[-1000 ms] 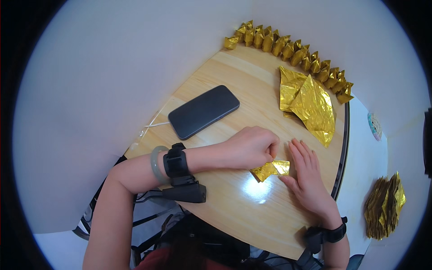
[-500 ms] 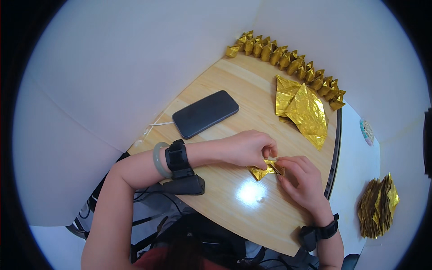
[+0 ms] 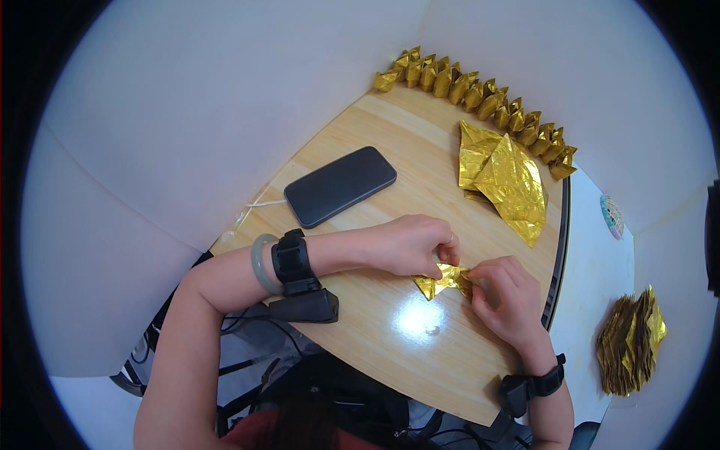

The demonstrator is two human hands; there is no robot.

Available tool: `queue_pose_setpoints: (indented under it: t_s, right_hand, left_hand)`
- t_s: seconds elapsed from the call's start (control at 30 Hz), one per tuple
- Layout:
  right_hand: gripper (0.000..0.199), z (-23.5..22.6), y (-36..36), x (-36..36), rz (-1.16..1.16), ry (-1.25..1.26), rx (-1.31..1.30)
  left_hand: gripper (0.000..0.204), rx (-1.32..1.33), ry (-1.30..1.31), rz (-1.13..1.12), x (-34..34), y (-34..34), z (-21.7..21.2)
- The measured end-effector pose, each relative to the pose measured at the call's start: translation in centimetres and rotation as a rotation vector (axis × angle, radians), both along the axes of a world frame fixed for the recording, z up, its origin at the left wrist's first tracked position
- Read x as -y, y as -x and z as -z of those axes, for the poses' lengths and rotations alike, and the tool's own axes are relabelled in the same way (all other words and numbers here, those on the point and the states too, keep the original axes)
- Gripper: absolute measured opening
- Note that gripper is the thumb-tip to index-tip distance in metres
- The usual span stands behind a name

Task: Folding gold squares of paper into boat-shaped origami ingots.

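Between my hands, low over the wooden table, is a small piece of folded gold foil paper (image 3: 445,282) with pointed corners. My left hand (image 3: 417,246) is closed on its left and upper edge, thumb pressed to the foil. My right hand (image 3: 509,298) pinches its right end between thumb and curled fingers. The fingertips hide parts of both ends. Beyond my hands lie several loose gold foil sheets (image 3: 510,180), overlapping in a flat pile. A curving row of folded gold foil ingots (image 3: 489,101) stands along the table's far edge.
A dark phone (image 3: 340,186) with a white cable lies on the table (image 3: 352,116) left of the sheets. Right of the table, a thick stack of gold foil (image 3: 630,341) rests on a white surface beside a small patterned object (image 3: 611,217). Pale walls surround the table.
My right fingers have curled in and shifted slightly, now pinching the foil's right end. The dark gap in the foil there no longer shows. My left hand keeps its grip.
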State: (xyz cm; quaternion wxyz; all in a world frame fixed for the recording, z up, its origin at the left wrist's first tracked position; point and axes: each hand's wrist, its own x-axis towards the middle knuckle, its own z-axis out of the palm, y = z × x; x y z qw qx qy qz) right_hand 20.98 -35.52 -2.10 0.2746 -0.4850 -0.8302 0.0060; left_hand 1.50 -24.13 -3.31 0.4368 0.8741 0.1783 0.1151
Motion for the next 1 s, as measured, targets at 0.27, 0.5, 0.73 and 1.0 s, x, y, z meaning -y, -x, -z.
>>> queue_pose_setpoints:
  t_s: [0.27, 0.5, 0.73, 1.0]
  right_hand:
    - [0.02, 0.1, 0.3, -0.2, -0.06, -0.069, 0.084]
    - [0.021, 0.0, 0.2, 0.1, -0.065, -0.023, 0.083]
    - [0.024, 0.1, 0.6, -0.1, -0.032, -0.092, 0.071]
    - [0.027, 0.1, 0.0, 0.0, -0.038, -0.153, 0.088]
  left_hand:
    - [0.029, -0.019, 0.042, 0.002, -0.2, 0.0, 0.0]
    - [0.022, -0.027, 0.042, 0.028, -0.3, -0.1, -0.4]
    - [0.016, 0.052, 0.108, 0.005, -0.4, 0.0, 0.0]
    - [0.021, 0.002, 0.001, 0.069, -0.2, 0.1, -0.2]
